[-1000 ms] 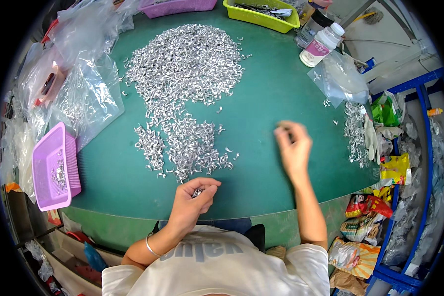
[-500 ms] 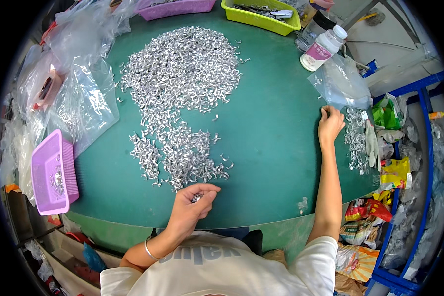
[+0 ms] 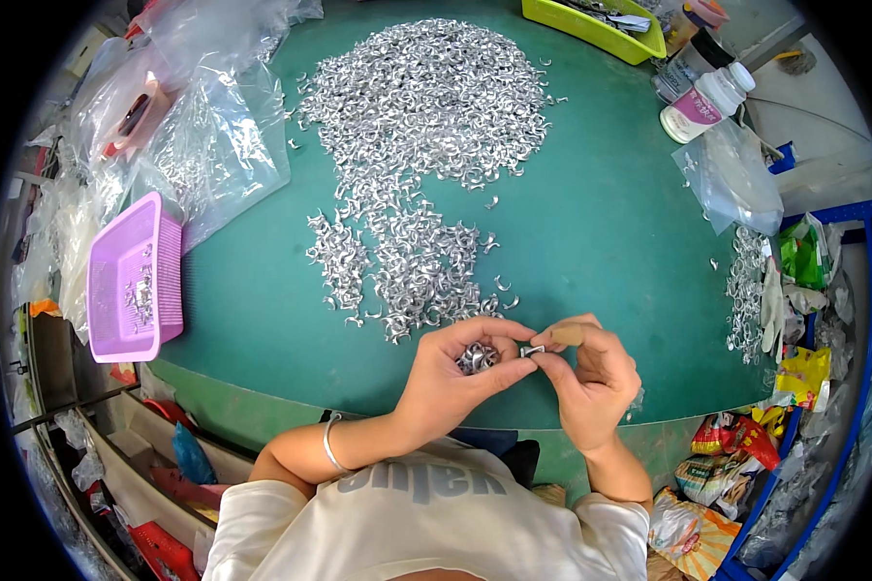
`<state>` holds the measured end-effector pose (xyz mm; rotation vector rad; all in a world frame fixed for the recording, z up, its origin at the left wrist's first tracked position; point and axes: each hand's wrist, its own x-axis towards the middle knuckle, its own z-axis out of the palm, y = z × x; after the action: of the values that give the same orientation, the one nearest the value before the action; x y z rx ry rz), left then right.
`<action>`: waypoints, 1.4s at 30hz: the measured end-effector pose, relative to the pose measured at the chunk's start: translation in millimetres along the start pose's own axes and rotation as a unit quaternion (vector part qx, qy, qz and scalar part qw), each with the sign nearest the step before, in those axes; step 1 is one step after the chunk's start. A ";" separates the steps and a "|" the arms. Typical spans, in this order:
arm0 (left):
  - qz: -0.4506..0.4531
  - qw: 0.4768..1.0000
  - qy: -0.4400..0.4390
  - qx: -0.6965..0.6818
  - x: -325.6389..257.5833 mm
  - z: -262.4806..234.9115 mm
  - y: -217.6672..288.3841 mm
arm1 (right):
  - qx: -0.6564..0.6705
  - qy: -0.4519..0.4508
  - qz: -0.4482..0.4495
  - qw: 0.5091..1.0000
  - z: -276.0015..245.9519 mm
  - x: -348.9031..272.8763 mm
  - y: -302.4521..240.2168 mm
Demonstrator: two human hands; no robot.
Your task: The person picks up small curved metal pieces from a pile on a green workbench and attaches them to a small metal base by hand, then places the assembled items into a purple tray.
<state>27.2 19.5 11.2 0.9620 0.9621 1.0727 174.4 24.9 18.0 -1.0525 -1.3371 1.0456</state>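
Cupped in my left hand (image 3: 434,385) is a small cluster of curved silver metal pieces (image 3: 476,358). Its thumb and forefinger reach to a single small silver metal piece (image 3: 532,351). From the other side, my right hand (image 3: 593,380) pinches that same piece between thumb and fingertips, so the two hands meet over the table's near edge. A tan strip wraps one right finger. Just beyond my left hand lies a smaller heap of the curved pieces (image 3: 426,276), joined to the large pile (image 3: 426,97) farther back.
A purple basket (image 3: 171,281) with some pieces stands at the left, near clear plastic bags (image 3: 228,145). On the right lie a row of silver rings or loops (image 3: 746,290) and a plastic bag (image 3: 731,179). A white bottle (image 3: 709,102) and green tray (image 3: 601,31) stand behind.
My right hand has come from the table's right side to meet my left hand, and a piece is now between their fingertips. The left hand has opened somewhat around its pieces. The view has shifted.
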 end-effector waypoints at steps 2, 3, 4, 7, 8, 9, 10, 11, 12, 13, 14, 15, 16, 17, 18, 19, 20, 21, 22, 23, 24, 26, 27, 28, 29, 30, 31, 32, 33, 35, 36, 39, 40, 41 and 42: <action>-0.011 1.000 0.013 0.018 -4.6 -2.7 1.0 | 0.017 -0.023 -0.011 1.000 -0.2 -2.9 1.4; -0.017 0.999 0.019 0.027 -6.6 -3.6 1.3 | 0.025 -0.035 -0.016 0.999 -0.6 -4.0 1.7; -0.027 0.999 0.023 0.018 -7.8 -3.8 2.8 | 0.031 -0.035 -0.003 0.999 -0.5 -4.7 0.1; -0.037 0.999 0.035 0.003 -11.2 -4.9 4.6 | 0.059 -0.034 0.028 0.997 1.0 -7.1 -3.3; -0.027 0.999 0.038 0.009 -11.9 -4.5 3.4 | 0.075 -0.031 0.031 0.996 0.6 -8.5 -3.6; -0.017 0.999 0.041 0.014 -12.5 -4.2 2.9 | 0.090 -0.028 0.033 0.995 0.4 -9.6 -3.8; -0.026 0.999 0.041 0.006 -12.9 -3.9 3.7 | 0.094 -0.028 0.030 0.995 0.1 -10.6 -4.0; -0.034 0.999 0.040 -0.003 -13.1 -4.3 4.9 | 0.096 -0.028 0.028 0.995 0.5 -11.6 -3.9; -0.043 0.998 0.040 -0.012 -13.3 -4.8 5.8 | 0.099 -0.028 0.025 0.994 0.8 -12.3 -4.0; -0.039 0.999 0.032 -0.014 -13.6 -5.2 6.0 | 0.108 -0.026 0.026 0.993 1.3 -12.9 -4.3; -0.035 0.999 0.025 -0.016 -14.1 -5.7 6.0 | 0.117 -0.024 0.027 0.993 1.9 -13.7 -4.6; -0.031 0.999 0.017 -0.019 -14.7 -6.0 5.9 | 0.126 -0.022 0.028 0.991 2.4 -14.3 -4.8; -0.024 0.999 0.017 -0.019 -15.3 -6.1 5.9 | 0.127 -0.027 0.025 0.991 2.2 -14.9 -4.4; -0.017 1.000 0.018 -0.020 -15.8 -5.9 6.1 | 0.128 -0.033 0.022 0.991 1.6 -15.1 -3.4; -0.009 1.000 0.019 -0.020 -16.3 -5.7 6.3 | 0.129 -0.039 0.019 0.991 1.3 -15.2 -3.1; -0.006 1.000 0.016 -0.024 -17.0 -5.5 7.5 | 0.131 -0.039 0.021 0.990 1.5 -15.3 -3.5; -0.003 0.999 0.013 -0.029 -17.3 -5.4 8.9 | 0.132 -0.038 0.023 0.990 1.8 -15.7 -3.7; -0.001 0.999 0.009 -0.033 -17.7 -5.5 9.6 | 0.134 -0.037 0.025 0.990 2.0 -16.2 -3.9; 0.003 0.999 0.006 -0.033 -18.0 -6.1 8.9 | 0.134 -0.037 0.025 0.990 2.0 -16.9 -3.7; 0.006 0.999 0.003 -0.033 -18.2 -6.8 7.9 | 0.135 -0.039 0.024 0.990 1.6 -17.5 -3.3; 0.010 0.999 0.000 -0.032 -18.5 -7.3 7.5 | 0.135 -0.040 0.024 0.990 1.4 -18.1 -3.3; 0.027 0.999 -0.004 -0.033 -18.2 -6.5 7.5 | 0.141 -0.033 0.029 0.989 1.9 -19.3 -4.7; 0.036 0.999 -0.006 -0.033 -17.8 -5.9 7.5 | 0.145 -0.029 0.032 0.989 2.2 -19.4 -5.1; 0.035 0.999 -0.006 -0.037 -17.4 -5.7 7.7 | 0.145 -0.025 0.033 0.989 3.1 -19.1 -5.2; 0.035 0.998 -0.008 -0.042 -16.2 -4.4 7.8 | 0.144 -0.020 0.033 0.989 3.0 -18.6 -5.5; 0.034 0.998 -0.010 -0.047 -15.0 -3.2 7.7 | 0.144 -0.015 0.034 0.989 2.5 -18.0 -5.5; 0.010 0.999 0.007 -0.043 -14.7 -3.9 7.5 | 0.126 0.002 0.057 0.990 1.8 -16.3 -4.4; -0.011 0.999 0.020 -0.046 -14.5 -4.2 6.9 | 0.101 0.021 0.078 0.992 -2.0 -12.6 -3.9; -0.033 0.998 0.033 -0.048 -14.9 -6.0 6.2 | 0.076 0.040 0.099 0.991 -5.7 -7.4 -1.9; -0.121 0.983 0.066 -0.121 -16.5 -13.4 2.4 | -0.069 0.133 0.100 0.984 -28.9 22.1 13.1; -0.132 0.976 0.069 -0.160 -17.1 -17.0 -0.7 | -0.102 0.171 0.046 0.979 -50.4 41.2 30.8; -0.161 0.960 0.059 -0.221 -15.9 -23.7 -12.2 | -0.253 0.273 -0.032 0.928 -148.3 91.2 86.2; -0.167 0.958 0.054 -0.229 -14.2 -25.6 -12.5 | -0.297 0.288 -0.059 0.909 -178.0 103.8 101.6; -0.177 0.953 0.059 -0.239 -14.6 -28.5 -11.7 | -0.384 0.295 -0.074 0.872 -191.5 114.4 107.0; -0.189 0.948 0.058 -0.250 -14.1 -30.2 -10.3 | -0.444 0.307 -0.069 0.839 -205.8 121.0 111.5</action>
<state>-1.6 8.3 -5.0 0.2843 0.8645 0.9822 380.0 170.6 -58.9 -1.7436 -1.3077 -0.1330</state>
